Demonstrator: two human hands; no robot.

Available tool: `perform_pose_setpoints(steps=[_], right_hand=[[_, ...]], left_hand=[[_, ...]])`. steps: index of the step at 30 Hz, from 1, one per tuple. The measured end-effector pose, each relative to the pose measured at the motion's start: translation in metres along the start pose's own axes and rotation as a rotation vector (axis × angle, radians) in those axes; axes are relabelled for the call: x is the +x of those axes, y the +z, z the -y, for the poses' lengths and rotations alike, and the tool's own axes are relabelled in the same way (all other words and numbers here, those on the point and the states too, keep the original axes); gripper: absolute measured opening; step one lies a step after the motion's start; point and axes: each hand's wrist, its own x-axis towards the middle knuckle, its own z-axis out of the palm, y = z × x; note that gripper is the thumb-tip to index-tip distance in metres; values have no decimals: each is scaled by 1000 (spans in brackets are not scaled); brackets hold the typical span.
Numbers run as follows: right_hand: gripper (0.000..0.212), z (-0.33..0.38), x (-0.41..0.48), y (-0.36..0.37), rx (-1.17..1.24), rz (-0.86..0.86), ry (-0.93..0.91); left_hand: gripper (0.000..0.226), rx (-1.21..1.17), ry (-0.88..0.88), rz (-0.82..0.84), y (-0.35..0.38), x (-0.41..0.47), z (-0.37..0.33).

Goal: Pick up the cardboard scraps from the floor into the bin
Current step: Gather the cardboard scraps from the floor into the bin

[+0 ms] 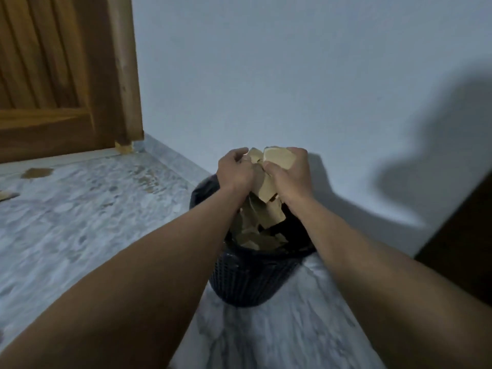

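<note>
- Head view, hands: we see the left hand (235,170) and right hand (288,173) side by side over the bin (250,283), fingers (270,169) of both clenched on one shared bundle of scraps (277,158).
- Head view, position of the scraps: the bundle sits between the two palms, directly above the bin mouth. Its lowest pieces reach down to the heap already inside; we cannot tell whether they touch it.
- Head view, bin: it stands on the floor (80,222) close to the wall (292,75), and cardboard fills it nearly to the rim.
- Head view, orientation: the bundle's long axis runs roughly vertical, top edge poking out above the knuckles, tail pointing down into the bin.
- Progress: we judge most of the job done, given the fill level, with this load at the point of release.
- Remaining: one pale strip (9,195) lies at the far left edge of the floor, well apart from the bin. A brown patch (37,173) near the door (53,75) may be a scrap or a stain; too blurred to say.
</note>
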Motion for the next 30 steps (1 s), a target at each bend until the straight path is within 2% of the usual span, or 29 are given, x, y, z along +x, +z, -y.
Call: perform_pose_setpoints(steps=[3, 5, 7, 8, 10, 12, 13, 15, 18, 19, 23, 27, 30], right_hand=[[56, -26, -1, -24, -192, 137, 14], [63, -34, -2, -43, -274, 230, 39], [62, -41, -3, -59, -401, 229, 36], [59, -48, -4, -66, -508, 200, 24], [56, -59, -7, -77, -722, 163, 43], [49, -67, -12, -81, -793, 201, 179], [45, -70, -14, -79, -753, 233, 260], [48, -72, -18, -73, -632, 276, 348], [43, -62, -13, -58, -503, 279, 370], [48, -55, -11, -50, -480, 278, 381], [79, -22, -2, 6, -263, 276, 427], [68, -1, 7, 91, 38, 222, 414], [61, 11, 6, 159, 234, 339, 506]], left_hand=[[35, 261, 29, 92, 2, 2, 16], [40, 453, 130, 109, -12, 1, 24], [49, 720, 238, 73, -33, 3, 33], [56, 863, 229, 45, -45, 4, 40], [67, 980, 21, 59, -68, 4, 53], [68, 733, -197, 183, -87, 4, 64], [63, 584, -236, 228, -93, 5, 67], [58, 450, -239, 229, -100, 11, 71], [51, 373, -238, 192, -116, 14, 70], [48, 338, -237, 180, -125, 15, 69], [43, 238, -221, 62, -176, 28, 59], [52, 216, -208, -99, -243, 49, 38], [50, 207, -201, -194, -296, 58, 29]])
